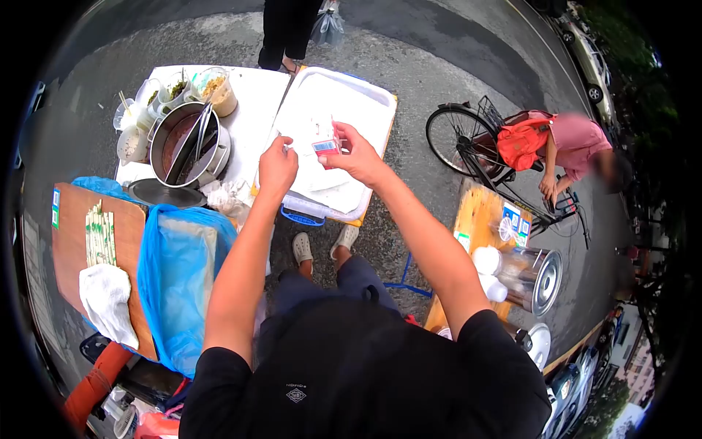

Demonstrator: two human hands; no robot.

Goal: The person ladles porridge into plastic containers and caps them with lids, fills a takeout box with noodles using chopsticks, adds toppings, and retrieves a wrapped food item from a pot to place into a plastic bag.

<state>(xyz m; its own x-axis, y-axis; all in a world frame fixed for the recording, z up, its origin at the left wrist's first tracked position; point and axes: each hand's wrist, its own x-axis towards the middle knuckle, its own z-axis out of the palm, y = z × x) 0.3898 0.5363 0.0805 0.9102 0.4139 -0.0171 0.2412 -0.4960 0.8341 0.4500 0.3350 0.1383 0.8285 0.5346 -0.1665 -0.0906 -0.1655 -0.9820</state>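
Observation:
My right hand [356,156] grips a small red-and-white box [326,148] with a blue patch, between thumb and fingers. To its left, my left hand [278,167] is closed in a pinch. A tiny whitish bit shows at its fingertips, too small to name. Both hands are above a white plastic tub [375,110] whose inside is covered with white cloth or sheeting. The box and my left fingertips are apart.
A divided metal pot [219,157] with utensils stands left, beside plastic tubs of food [219,89]. Nearer are a blue bag-lined container [183,256] and a wooden board [69,241]. Right are a wooden table [475,212], a metal canister [537,282] and a person with a bicycle [468,139].

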